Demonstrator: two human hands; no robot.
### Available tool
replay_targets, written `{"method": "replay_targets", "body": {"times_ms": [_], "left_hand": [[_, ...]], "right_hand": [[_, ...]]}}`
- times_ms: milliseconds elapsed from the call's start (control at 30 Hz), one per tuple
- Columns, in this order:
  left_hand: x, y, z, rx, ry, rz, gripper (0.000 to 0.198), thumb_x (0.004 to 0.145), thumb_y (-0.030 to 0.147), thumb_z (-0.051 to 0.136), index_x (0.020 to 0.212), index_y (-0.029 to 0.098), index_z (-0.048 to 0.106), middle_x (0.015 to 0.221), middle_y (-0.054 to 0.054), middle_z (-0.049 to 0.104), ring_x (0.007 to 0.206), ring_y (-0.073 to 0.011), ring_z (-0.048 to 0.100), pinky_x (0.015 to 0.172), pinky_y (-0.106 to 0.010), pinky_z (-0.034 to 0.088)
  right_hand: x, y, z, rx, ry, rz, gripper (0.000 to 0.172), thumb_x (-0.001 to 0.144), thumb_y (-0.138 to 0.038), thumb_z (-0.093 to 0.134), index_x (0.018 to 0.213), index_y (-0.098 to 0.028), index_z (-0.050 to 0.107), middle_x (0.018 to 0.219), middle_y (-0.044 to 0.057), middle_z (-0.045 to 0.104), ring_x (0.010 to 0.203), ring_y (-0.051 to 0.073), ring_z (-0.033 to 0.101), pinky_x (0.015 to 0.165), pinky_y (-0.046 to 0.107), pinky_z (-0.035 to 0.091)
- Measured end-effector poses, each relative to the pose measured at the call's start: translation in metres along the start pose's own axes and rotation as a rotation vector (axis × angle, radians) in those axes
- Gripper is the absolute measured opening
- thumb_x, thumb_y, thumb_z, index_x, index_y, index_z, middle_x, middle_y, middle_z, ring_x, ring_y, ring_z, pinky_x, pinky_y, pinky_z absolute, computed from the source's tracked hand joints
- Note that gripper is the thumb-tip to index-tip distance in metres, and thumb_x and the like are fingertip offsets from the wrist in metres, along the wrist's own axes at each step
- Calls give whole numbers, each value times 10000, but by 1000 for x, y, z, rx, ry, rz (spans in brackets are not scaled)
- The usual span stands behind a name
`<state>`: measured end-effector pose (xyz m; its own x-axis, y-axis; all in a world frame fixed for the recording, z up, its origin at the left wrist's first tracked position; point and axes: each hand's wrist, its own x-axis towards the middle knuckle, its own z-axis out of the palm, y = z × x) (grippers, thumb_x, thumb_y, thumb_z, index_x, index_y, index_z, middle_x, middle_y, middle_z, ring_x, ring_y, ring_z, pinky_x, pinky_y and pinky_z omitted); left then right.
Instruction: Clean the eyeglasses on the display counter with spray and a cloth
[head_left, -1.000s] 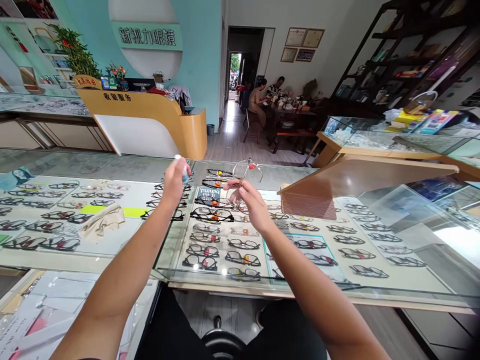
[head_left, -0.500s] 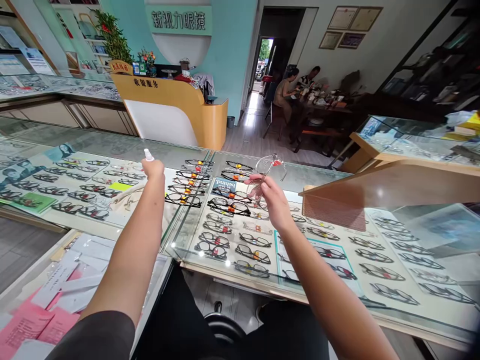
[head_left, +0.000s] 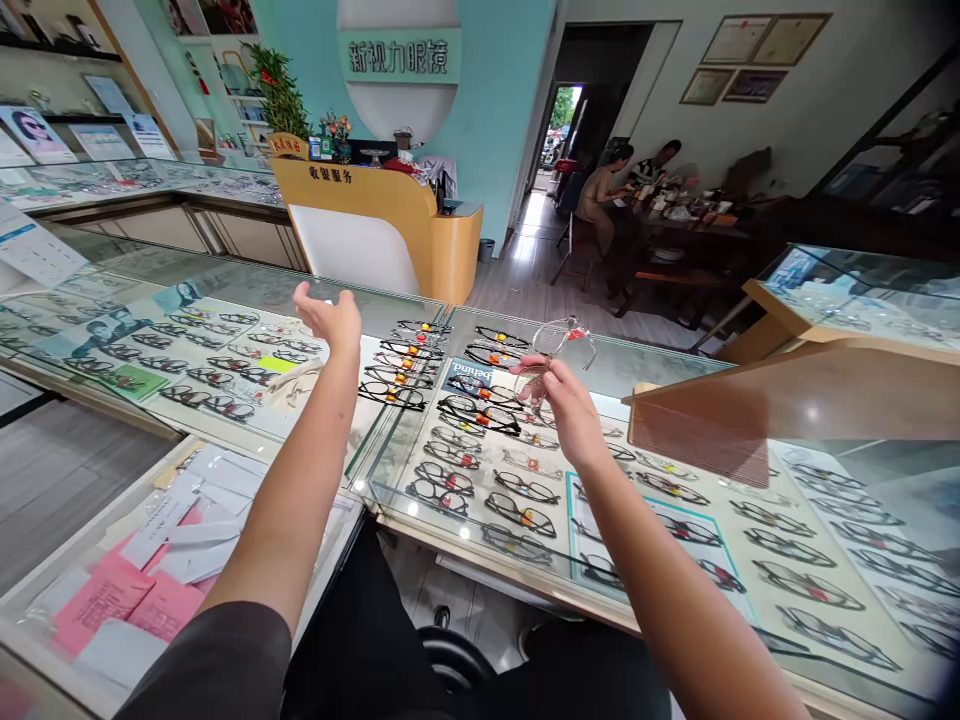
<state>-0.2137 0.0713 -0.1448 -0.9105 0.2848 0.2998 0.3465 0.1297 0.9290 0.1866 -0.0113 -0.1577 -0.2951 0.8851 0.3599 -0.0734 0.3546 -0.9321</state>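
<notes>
- Left hand (head_left: 330, 318): grip spread, thumb well apart from fingers, over the glass tabletop (head_left: 262, 276); whether it touches the small white object (head_left: 328, 302) cannot be told.
- Right hand (head_left: 574, 408): grip pinched on clear eyeglasses (head_left: 576, 333), red-tagged, raised above rows of spectacle frames (head_left: 480, 413).

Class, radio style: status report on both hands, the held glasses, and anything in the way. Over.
Left hand out over glass counter, grip unclear. Right hand holding glasses up by the fingers. Left forearm partly hiding beige cloth.
</notes>
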Motion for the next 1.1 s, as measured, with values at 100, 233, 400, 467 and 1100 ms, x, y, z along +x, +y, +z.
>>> {"method": "replay_targets", "body": {"times_ms": [100,233,400,467,1100], "left_hand": [[-2,6,-30,42,-116,269,550,900,132,661,1434,207,557,1546,-167,638,1455,-313,608,1267,-505,459],[22,-18,-73,392,-452,392,219,893,213,703,1105,227,755,1134,-112,820,1136,-321,752,1082,-476,552],[55,-61,-109,767,-602,157,306,590,325,960,714,231,697,846,-179,802,1058,-472,760,961,-574,551],[57,-69,-119,705,-645,128,339,594,390,959,672,236,668,750,-147,763,991,-435,765,917,-520,558],[-66,69,-105,-489,-1019,-76,560,704,499,974,1116,209,731,990,-43,775,894,-257,762,764,-350,606]], "right_hand": [[0,-2,0,0,4,1,389,1041,-570,623,1264,-273,739,1246,80,809,882,234,657,796,397,464],[0,-6,1,21,-7,-9,369,1042,-571,620,1216,-266,735,1246,89,796,879,234,640,786,392,473],[0,-8,4,0,-25,-18,418,1032,-606,621,1243,-262,727,1246,99,795,883,243,649,763,390,479],[0,-7,5,-6,-30,-27,427,1028,-617,625,1238,-261,729,1238,97,800,883,243,653,767,389,481],[4,-14,-5,0,24,-90,401,1049,-594,611,1244,-263,725,1236,73,819,850,206,670,794,381,497]]}}
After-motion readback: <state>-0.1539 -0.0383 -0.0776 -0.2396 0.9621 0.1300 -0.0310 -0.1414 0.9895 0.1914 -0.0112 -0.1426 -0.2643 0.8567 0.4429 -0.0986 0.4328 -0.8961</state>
